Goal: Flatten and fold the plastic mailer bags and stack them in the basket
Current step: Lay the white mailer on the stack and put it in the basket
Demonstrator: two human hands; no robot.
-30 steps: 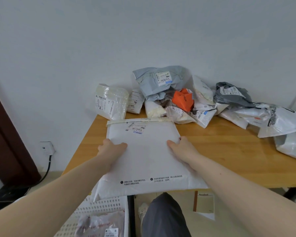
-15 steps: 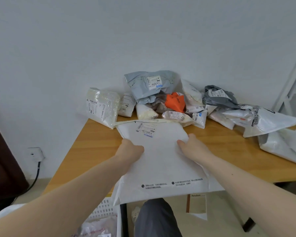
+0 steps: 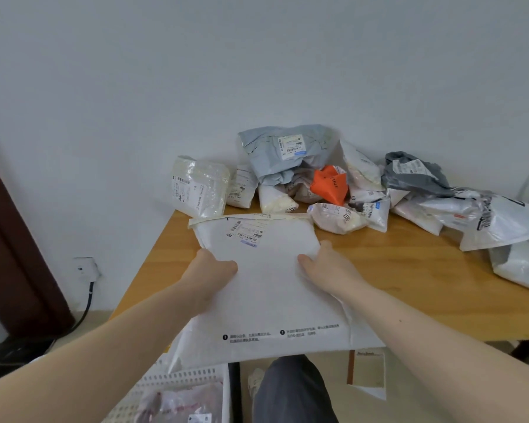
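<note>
A large white mailer bag point(image 3: 266, 288) lies flat on the wooden table point(image 3: 409, 270), its near end hanging over the front edge. My left hand point(image 3: 213, 270) grips its left side and my right hand point(image 3: 324, 264) holds its right side, fingers on top. A white perforated basket point(image 3: 177, 392) stands on the floor at the lower left with a pinkish bag inside.
A pile of crumpled mailer bags point(image 3: 303, 178) sits against the wall, among them a grey-blue one, an orange one point(image 3: 330, 184) and a dark grey one point(image 3: 416, 175). More white bags point(image 3: 486, 221) lie at the right. A small box point(image 3: 367, 370) lies on the floor.
The view has shifted, so the table appears displaced in the frame. Both hands stay at the sides of the white mailer bag, which stays flat on the table.
</note>
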